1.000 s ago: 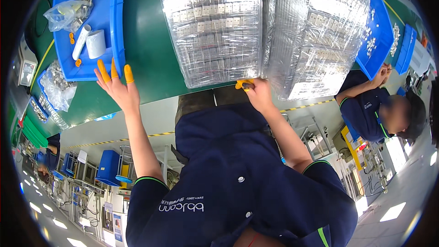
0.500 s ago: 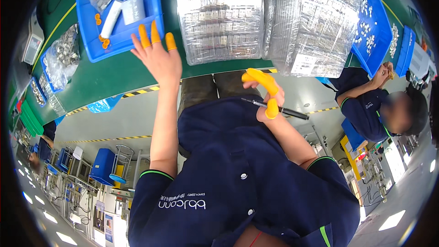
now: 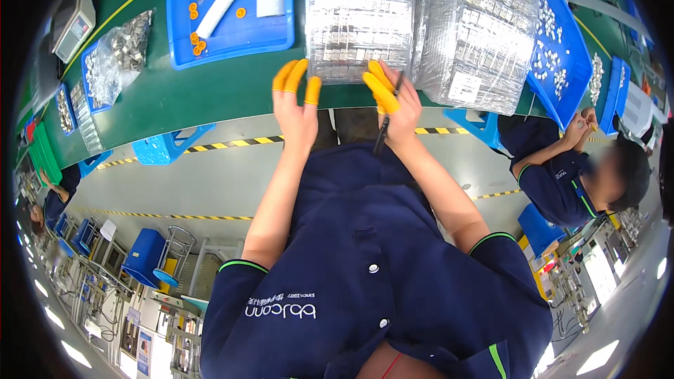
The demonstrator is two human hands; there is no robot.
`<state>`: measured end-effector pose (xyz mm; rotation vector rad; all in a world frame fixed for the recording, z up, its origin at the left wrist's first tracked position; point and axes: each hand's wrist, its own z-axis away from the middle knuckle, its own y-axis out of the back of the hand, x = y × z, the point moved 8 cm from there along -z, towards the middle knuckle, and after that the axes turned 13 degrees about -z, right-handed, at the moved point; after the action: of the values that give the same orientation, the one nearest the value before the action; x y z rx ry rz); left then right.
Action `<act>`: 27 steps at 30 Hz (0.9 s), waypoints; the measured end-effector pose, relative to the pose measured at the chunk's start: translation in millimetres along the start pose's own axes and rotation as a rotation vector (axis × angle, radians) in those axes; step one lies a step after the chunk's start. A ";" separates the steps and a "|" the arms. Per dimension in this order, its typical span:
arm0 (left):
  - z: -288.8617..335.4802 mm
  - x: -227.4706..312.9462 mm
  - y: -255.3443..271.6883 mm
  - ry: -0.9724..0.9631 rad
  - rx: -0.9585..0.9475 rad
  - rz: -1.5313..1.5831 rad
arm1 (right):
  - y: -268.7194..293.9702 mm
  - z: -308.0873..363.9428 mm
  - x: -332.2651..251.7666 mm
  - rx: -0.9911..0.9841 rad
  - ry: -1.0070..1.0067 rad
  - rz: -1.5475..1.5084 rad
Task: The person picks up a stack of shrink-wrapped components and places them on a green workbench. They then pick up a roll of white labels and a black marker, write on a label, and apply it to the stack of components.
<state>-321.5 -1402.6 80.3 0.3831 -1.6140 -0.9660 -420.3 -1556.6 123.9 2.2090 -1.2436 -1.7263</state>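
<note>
My left hand (image 3: 297, 114), with yellow finger cots on several fingers, is open and holds nothing. It is just off the near left corner of a clear tray (image 3: 359, 28) filled with rows of small pale parts. My right hand (image 3: 403, 114), also in yellow finger cots, is closed on a black pen (image 3: 384, 132), which slants down past the palm. Its fingertips reach the tray's near edge; whether they touch it I cannot tell. To the right stands a plastic-wrapped stack of similar trays (image 3: 484, 35).
On the green table (image 3: 232, 88), a blue bin (image 3: 246, 38) at left has a white roll, orange rings and bagged parts. Farther left lies a bag of metal parts (image 3: 130, 45). A blue bin (image 3: 572, 77) of white pieces is at right, near a co-worker (image 3: 562, 161).
My left hand has moved right, from the blue bin to the tray's near corner. My right hand, still holding the pen, has moved forward to the tray edge. The view has shifted left.
</note>
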 end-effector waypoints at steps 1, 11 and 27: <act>6.5 -3.4 -4.5 0.054 -0.018 0.093 | -10.5 -0.9 0.7 -0.086 0.023 0.065; 19.7 -9.7 -11.0 0.043 -0.110 0.119 | -21.4 -0.7 -1.8 -0.158 0.080 0.142; -164.0 -105.5 67.0 0.134 -0.051 -0.703 | -42.5 -46.6 -27.2 0.006 -0.090 0.106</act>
<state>-122.8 -1350.6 62.1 0.9984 -1.3403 -1.4617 -359.2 -1529.9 140.4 2.0485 -1.3605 -1.8016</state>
